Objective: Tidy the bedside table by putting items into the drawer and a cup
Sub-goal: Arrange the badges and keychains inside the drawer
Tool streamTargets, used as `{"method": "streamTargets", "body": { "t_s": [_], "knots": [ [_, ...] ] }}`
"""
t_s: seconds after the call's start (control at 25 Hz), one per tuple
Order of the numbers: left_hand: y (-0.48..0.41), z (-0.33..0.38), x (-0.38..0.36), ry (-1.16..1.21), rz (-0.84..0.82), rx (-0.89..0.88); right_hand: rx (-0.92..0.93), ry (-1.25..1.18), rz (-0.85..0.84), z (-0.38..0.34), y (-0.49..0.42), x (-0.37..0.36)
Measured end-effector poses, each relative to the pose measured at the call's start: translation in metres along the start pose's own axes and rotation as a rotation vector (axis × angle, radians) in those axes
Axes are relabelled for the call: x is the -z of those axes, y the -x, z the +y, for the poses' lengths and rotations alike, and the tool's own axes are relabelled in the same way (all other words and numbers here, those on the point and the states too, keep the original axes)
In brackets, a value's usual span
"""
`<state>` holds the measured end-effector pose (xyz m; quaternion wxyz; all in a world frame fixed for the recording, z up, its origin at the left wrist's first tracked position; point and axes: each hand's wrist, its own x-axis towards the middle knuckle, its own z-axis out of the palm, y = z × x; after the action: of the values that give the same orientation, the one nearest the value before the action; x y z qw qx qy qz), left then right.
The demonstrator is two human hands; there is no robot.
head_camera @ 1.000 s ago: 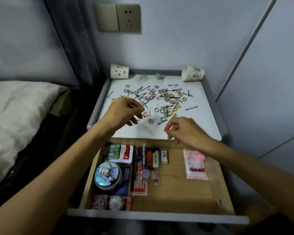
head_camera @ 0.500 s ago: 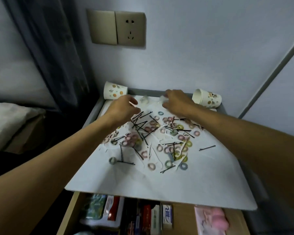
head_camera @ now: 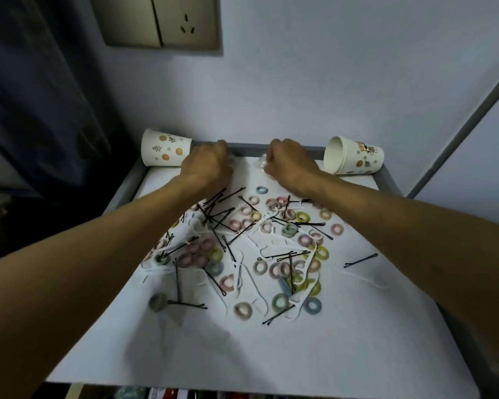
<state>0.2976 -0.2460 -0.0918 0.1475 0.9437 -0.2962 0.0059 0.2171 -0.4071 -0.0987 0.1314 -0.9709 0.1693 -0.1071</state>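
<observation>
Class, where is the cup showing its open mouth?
Head view: the paper cup lies sideways in the back right corner of the table, beside the right hand.

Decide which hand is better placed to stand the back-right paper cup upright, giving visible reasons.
Probably right. The right hand sits beside that tipped cup, whose mouth faces it. The left hand is farther off, next to the other cup at the back-left corner.

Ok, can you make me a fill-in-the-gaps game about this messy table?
1. The left paper cup and the right paper cup both lie on their ___.
2. The thin hairpins are coloured ___.
3. The left hand and the right hand are between the two ___.

Missing words: sides; black; cups.
</observation>
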Motion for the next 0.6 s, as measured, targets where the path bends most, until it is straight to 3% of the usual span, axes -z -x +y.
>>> {"method": "streamTargets", "body": {
  "t_s": [0.16,0.36,0.48,0.6],
  "knots": [
    [-0.003,0.001,-0.005,0.061,0.046,-0.005,0.007,-0.009,0.068,0.001,0.003,0.001],
    [0.02,0.017,0.02,0.365,0.145,-0.001,-0.024,-0.286,0.231,-0.013,0.033,0.04],
    [0.055,0.026,0.049,0.693,-0.011,0.009,-0.032,-0.553,0.274,-0.029,0.078,0.071],
    [0.11,0.033,0.076,0.937,-0.207,-0.038,-0.045,-0.796,0.158,-0.046,0.143,0.097]
  ]
}}
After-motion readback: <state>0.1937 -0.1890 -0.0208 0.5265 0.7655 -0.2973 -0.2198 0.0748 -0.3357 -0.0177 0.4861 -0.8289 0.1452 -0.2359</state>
